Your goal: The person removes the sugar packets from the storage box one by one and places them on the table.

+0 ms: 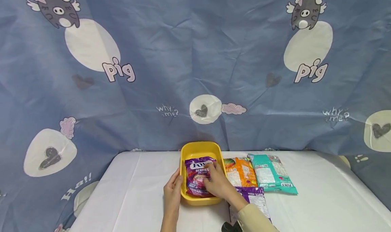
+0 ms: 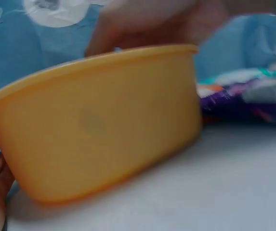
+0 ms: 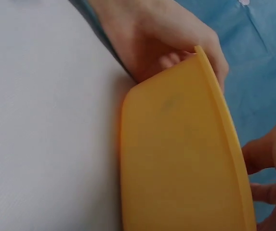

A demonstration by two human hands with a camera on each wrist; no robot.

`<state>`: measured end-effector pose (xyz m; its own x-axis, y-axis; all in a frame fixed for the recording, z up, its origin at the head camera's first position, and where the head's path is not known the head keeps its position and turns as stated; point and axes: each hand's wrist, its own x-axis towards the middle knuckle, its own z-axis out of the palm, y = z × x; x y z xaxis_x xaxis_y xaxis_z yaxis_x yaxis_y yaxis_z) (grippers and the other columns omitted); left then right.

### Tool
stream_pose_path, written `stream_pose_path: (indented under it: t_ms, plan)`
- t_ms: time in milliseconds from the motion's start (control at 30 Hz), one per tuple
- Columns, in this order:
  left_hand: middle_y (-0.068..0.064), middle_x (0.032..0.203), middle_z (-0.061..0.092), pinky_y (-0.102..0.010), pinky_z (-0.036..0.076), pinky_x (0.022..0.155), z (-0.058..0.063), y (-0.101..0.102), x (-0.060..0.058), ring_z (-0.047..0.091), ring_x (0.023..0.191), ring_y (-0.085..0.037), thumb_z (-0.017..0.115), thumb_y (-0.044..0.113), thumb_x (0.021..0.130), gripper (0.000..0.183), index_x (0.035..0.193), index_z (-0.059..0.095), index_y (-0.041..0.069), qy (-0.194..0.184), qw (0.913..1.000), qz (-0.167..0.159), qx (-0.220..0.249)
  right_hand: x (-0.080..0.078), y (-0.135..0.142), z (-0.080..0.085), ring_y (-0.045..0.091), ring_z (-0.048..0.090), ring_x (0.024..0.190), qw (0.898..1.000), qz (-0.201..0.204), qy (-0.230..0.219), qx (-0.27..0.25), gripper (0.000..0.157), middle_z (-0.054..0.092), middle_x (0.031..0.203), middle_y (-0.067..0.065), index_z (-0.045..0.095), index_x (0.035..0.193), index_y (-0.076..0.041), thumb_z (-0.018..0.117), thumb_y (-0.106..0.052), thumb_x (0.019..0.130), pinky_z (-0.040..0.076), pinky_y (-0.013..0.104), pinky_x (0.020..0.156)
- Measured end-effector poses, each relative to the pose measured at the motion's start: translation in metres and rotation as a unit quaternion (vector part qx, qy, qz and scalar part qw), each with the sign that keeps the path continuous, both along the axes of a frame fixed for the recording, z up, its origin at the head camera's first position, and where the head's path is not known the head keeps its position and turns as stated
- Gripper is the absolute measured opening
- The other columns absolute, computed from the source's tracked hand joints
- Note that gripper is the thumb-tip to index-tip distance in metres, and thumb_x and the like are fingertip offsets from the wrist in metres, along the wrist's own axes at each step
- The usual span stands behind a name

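Observation:
A yellow plastic container (image 1: 195,202) stands on the white table. Inside it, face up, lies a purple candy bag (image 1: 193,179) printed with FOX and BERRIES. My left hand (image 1: 172,194) holds the container's left side, thumb near the rim and fingers along the outer wall. From the right, my right hand (image 1: 219,182) reaches over the rim onto the candy bag, thumb and forefinger spread apart on its upper face; the other fingers are partly hidden. In the right wrist view, the fingers (image 3: 260,154) of that hand show beyond the container's rim.
Right of the container lie an orange bag (image 1: 244,172), a teal bag (image 1: 268,171) and another purple bag (image 1: 258,199), partly covered by the right forearm. A black object (image 1: 230,227) shows at the bottom edge. Behind the table hangs a blue pig-print cloth (image 1: 146,89).

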<state>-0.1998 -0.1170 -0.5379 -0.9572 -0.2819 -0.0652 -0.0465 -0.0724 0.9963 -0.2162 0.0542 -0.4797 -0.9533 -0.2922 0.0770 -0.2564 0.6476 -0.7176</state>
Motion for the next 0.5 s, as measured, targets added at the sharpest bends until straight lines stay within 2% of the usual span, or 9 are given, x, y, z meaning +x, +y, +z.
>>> stream_pose_path:
  t_ms: [100,167,333,400,500]
  plan:
    - [-0.003,0.145,0.046,-0.026,0.041,0.105,-0.001,-0.004,-0.001,0.044,0.134,-0.02,0.05,0.03,0.097,0.043,0.138,0.049,0.019,0.002,0.9997,-0.015,-0.016,-0.004,0.0,-0.001,0.047,0.036,0.131,1.0,-0.012,-0.026,-0.013,0.043,0.027,0.145,0.032,0.046,0.128,-0.004,0.058,-0.016,0.089,0.034,0.062,0.106]
    - [-0.003,0.145,0.046,-0.024,0.042,0.104,-0.002,-0.005,-0.002,0.044,0.133,-0.021,0.052,0.028,0.097,0.043,0.138,0.048,0.02,0.008,0.9993,-0.024,-0.025,-0.007,0.0,-0.001,0.045,0.04,0.129,0.999,-0.016,-0.037,-0.016,0.044,0.03,0.144,0.031,0.046,0.129,-0.005,0.058,-0.017,0.089,0.036,0.062,0.105]
    - [-0.003,0.145,0.046,-0.016,0.043,0.101,-0.007,-0.007,-0.005,0.045,0.133,-0.018,0.053,0.022,0.096,0.045,0.141,0.044,0.021,0.054,0.997,-0.042,-0.034,-0.011,0.0,-0.001,0.045,0.042,0.126,0.998,-0.037,-0.056,-0.02,0.045,0.028,0.144,0.031,0.046,0.128,-0.006,0.061,-0.016,0.087,0.035,0.063,0.105]
    - [-0.002,0.144,0.048,-0.013,0.043,0.1,-0.008,-0.009,-0.006,0.047,0.131,-0.017,0.054,0.022,0.096,0.045,0.14,0.045,0.022,0.075,0.995,-0.044,-0.05,-0.011,-0.001,-0.002,0.047,0.038,0.13,0.997,-0.044,-0.057,-0.028,0.045,0.023,0.147,0.033,0.046,0.129,-0.006,0.061,-0.016,0.087,0.033,0.063,0.107]
    - [-0.001,0.142,0.05,-0.01,0.041,0.099,-0.007,-0.014,-0.005,0.049,0.129,-0.017,0.056,0.024,0.095,0.041,0.136,0.051,0.024,0.086,0.9912,-0.042,-0.092,-0.01,-0.004,-0.005,0.048,0.031,0.135,0.997,-0.049,-0.044,-0.036,0.045,0.018,0.149,0.037,0.047,0.129,-0.005,0.06,-0.015,0.087,0.03,0.061,0.11]
